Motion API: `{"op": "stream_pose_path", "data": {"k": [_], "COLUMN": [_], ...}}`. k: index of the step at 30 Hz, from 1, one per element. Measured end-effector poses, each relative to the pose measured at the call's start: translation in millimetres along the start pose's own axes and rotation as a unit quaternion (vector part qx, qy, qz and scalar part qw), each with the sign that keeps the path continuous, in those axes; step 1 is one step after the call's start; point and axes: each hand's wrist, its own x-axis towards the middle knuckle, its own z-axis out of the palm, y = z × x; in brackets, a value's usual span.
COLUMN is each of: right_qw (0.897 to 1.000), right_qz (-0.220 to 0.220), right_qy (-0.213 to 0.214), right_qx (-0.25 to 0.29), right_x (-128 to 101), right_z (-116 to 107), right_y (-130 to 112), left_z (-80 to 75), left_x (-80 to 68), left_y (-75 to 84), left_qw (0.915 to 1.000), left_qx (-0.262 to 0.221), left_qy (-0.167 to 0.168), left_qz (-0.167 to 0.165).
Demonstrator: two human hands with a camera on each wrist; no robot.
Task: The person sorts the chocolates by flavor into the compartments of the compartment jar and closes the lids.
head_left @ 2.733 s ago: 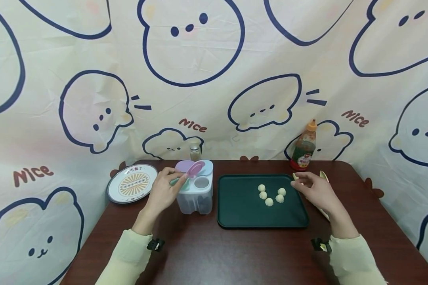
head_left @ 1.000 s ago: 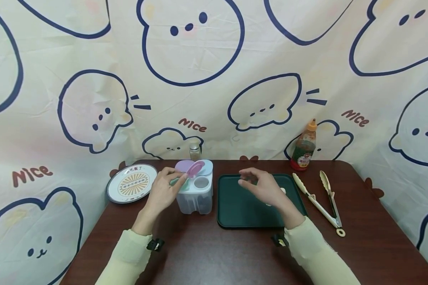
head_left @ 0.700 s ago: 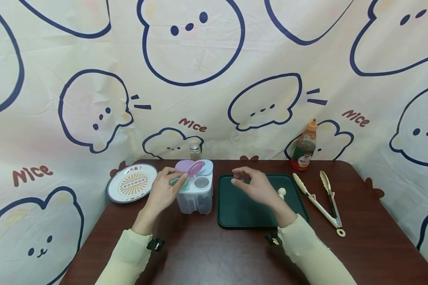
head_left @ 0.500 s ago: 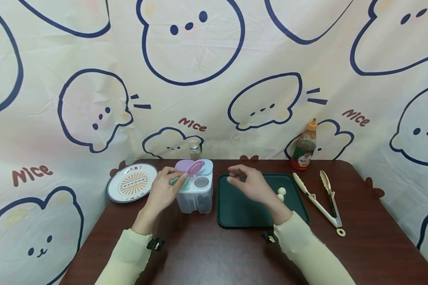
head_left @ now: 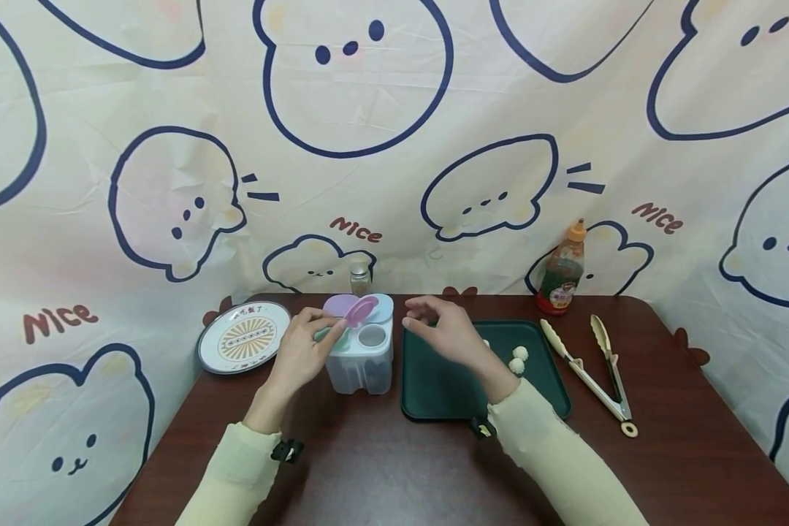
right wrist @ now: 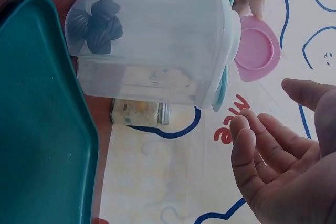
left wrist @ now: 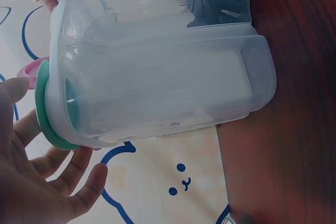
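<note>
In the head view, my left hand (head_left: 301, 352) is at a clear, multi-compartment plastic container (head_left: 368, 374). Its thumb and finger pinch the raised pink lid (head_left: 361, 312), and one round compartment beneath stands uncovered. A green lid (left wrist: 46, 114) lies by the other left fingers in the left wrist view. Dark ridged pieces (right wrist: 100, 24) sit at the container's bottom. Just right of the container, over the tray's left part, my right hand (head_left: 443, 332) holds nothing, thumb and fingers apart. Pale ridged balls (head_left: 519, 353) lie on the dark green tray (head_left: 434, 394), some hidden by that hand.
Tongs (head_left: 592, 384) lie spread on the brown table right of the tray. A red sauce bottle (head_left: 561, 277) stands at the back right. Behind the container is a small glass jar (head_left: 360, 279); a patterned plate (head_left: 245, 339) leans at the left.
My right hand has left the tongs, which now lie uncovered on the table, and has moved left across the tray to near the container. The left hand and the pink lid stay put.
</note>
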Motion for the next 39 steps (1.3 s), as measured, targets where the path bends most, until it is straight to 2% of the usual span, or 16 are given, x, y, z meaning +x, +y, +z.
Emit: {"op": "stream_pose_path", "data": {"k": [10, 24, 33, 39], "right_qw": [1.000, 0.999, 0.998, 0.998], "right_qz": [-0.009, -0.025, -0.048, -0.047], "right_qy": [-0.008, -0.028, -0.032, -0.036], "right_qx": [0.006, 0.000, -0.006, -0.018], "right_x": [10.1, 20.3, 24.7, 25.6], "right_z": [7.0, 20.2, 22.4, 22.4], "right_y": [-9.1, -17.8, -22.9, -26.8], "left_z": [-0.2, 0.3, 0.1, -0.9], "left_x": [0.9, 0.3, 0.5, 0.7], "left_y": [1.0, 0.1, 1.2, 1.1], "left_qw": [0.9998, 0.9998, 0.9999, 0.9999], "left_qx": [0.005, 0.009, 0.011, 0.012], "left_qy": [0.012, 0.013, 0.006, 0.000], "left_qz": [0.014, 0.013, 0.007, 0.004]}}
